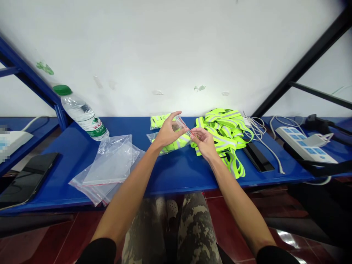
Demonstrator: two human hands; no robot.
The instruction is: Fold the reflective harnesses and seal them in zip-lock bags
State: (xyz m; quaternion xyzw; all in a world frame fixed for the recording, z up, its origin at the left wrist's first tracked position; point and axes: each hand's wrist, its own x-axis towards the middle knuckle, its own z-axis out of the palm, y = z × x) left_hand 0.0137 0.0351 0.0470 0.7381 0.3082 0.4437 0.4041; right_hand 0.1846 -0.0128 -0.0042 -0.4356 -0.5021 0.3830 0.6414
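Left hand (170, 132) and right hand (205, 141) both pinch a small clear zip bag (182, 126) between fingertips at its red-lined edge, a steady two-sided grip, spare fingers loosely curled, bag held above the blue shelf (176, 176) beside hi-vis straps (224, 134).

The only view comes from a camera worn on the person's head, facing forward and down. It looks over the near edge of the blue desk (178, 172) to the left hand (169, 130) and right hand (205, 142), with the white wall (165, 47) beyond.
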